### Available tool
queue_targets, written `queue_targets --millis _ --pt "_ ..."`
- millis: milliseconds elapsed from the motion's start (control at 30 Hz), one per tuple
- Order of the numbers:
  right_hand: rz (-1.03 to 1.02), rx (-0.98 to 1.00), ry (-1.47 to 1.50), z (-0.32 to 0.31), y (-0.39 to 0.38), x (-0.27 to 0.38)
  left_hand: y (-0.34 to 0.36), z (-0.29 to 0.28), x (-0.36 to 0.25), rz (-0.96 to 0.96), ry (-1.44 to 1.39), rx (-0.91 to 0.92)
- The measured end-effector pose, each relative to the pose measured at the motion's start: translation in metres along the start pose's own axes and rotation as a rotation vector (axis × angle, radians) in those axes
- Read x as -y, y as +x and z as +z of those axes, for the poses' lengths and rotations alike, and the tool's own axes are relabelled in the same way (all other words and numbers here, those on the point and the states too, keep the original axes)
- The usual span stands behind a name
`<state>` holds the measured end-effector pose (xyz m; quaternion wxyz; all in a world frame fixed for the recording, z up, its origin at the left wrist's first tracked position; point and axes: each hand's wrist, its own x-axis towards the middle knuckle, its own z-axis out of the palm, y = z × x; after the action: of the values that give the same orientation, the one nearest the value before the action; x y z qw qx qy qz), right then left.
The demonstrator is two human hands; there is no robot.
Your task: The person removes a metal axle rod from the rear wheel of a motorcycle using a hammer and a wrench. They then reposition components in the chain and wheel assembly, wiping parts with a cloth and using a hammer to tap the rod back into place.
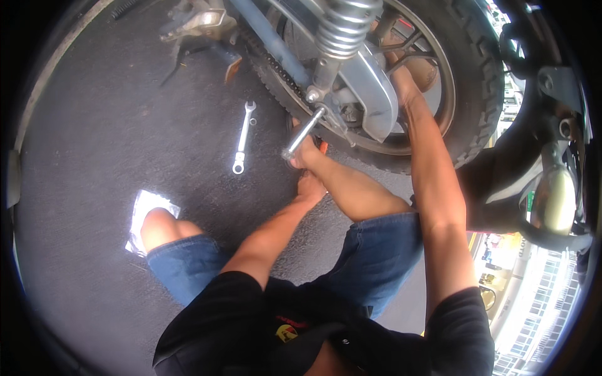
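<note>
My left hand (310, 186) is low beside my right foot and shin, its fingers curled and partly hidden behind the leg. An orange piece (323, 148) shows just beyond it; whether the hand holds it is unclear. My right arm reaches up to the motorcycle's rear wheel (448, 103). Only part of my right hand (392, 57) shows behind the spokes and swingarm (370, 88), its fingers hidden. A silver wrench handle (304, 135) sticks out from the axle area towards my foot. On the ground to the left lies a silver combination wrench (242, 141), ratchet ring end nearest me.
Above the axle stands a coil-spring shock absorber (345, 31). The chain (276, 66) runs along the wheel's left side. A metal stand or pedal part (204, 25) is at the top left. My left knee rests on a white sheet (139, 216). A turn signal (558, 197) juts out at right.
</note>
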<state>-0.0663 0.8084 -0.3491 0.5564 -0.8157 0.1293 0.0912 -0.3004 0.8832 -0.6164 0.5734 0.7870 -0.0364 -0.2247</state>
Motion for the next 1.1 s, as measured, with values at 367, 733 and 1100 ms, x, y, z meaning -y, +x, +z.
queue_targets --millis 367,733,1100 --pt "0.075 0.034 0.019 0.001 0.001 0.003 -0.086 -0.148 0.044 0.083 0.674 0.563" --pt "0.029 0.044 -0.026 -0.007 0.013 -0.004 -0.107 -0.122 0.067 -0.269 0.542 0.236" --pt "0.012 -0.063 -0.028 -0.003 0.020 -0.013 -0.154 -0.196 0.025 -0.047 -0.525 -0.419"
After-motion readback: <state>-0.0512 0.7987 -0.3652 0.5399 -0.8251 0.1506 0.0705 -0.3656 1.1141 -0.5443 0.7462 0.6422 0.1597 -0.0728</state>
